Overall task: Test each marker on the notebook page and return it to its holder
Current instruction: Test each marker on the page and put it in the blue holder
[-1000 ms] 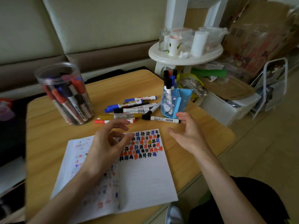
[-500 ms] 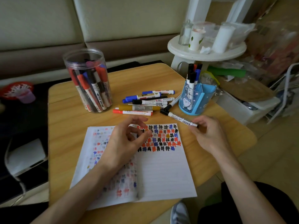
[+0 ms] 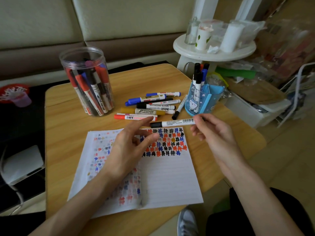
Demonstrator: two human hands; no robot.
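Pinching black-capped marker [image 3: 172, 123] by tail end, right hand [image 3: 214, 133] holds it level, cap pointing left, above far edge of notebook [image 3: 170, 176]. Left hand [image 3: 129, 150] hovers over page, fingers loosely spread, gripping nothing; index fingertip just beside cap, contact cannot be told. Notebook lies open at near edge of table [image 3: 68, 133], right page topped with coloured hash marks. Loose markers [image 3: 150, 106] lie near table centre, beyond notebook. Blue holder [image 3: 204, 103] with upright markers stands by right edge; clear jar [image 3: 87, 82] of markers toward far left corner.
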